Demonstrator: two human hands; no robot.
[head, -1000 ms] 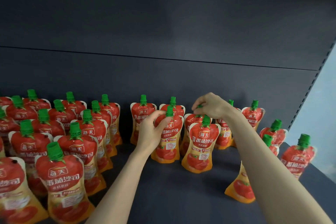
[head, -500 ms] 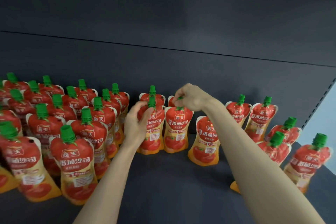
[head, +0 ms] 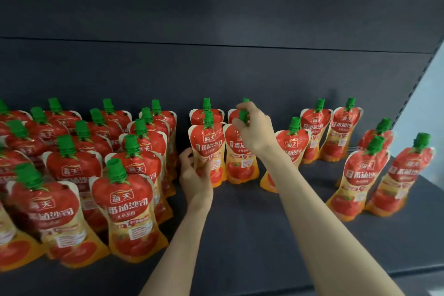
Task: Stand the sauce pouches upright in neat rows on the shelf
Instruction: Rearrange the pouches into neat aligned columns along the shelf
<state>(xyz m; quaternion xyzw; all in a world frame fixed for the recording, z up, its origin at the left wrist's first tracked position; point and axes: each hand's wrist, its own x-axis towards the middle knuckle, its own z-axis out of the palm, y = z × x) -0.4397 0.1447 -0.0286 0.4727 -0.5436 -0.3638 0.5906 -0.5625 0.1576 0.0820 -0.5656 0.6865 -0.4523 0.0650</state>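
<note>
The left hand [head: 195,176], at centre frame, grips the lower side of a sauce pouch [head: 208,149]. The right hand [head: 255,131] pinches the green cap [head: 243,116] of the neighbouring pouch [head: 241,163], which touches the first on its right. Both stand on the dark shelf [head: 240,235]. A sideways tug at the cap could tip these soft, glossy, waisted bags into the loose pouches [head: 360,172] at right or the tight rows [head: 134,170] at left. Their flared bottoms give little footing.

bare shelf [head: 240,235] front centre, packed pouches [head: 79,166] left, loose pouches [head: 374,170] right
</note>
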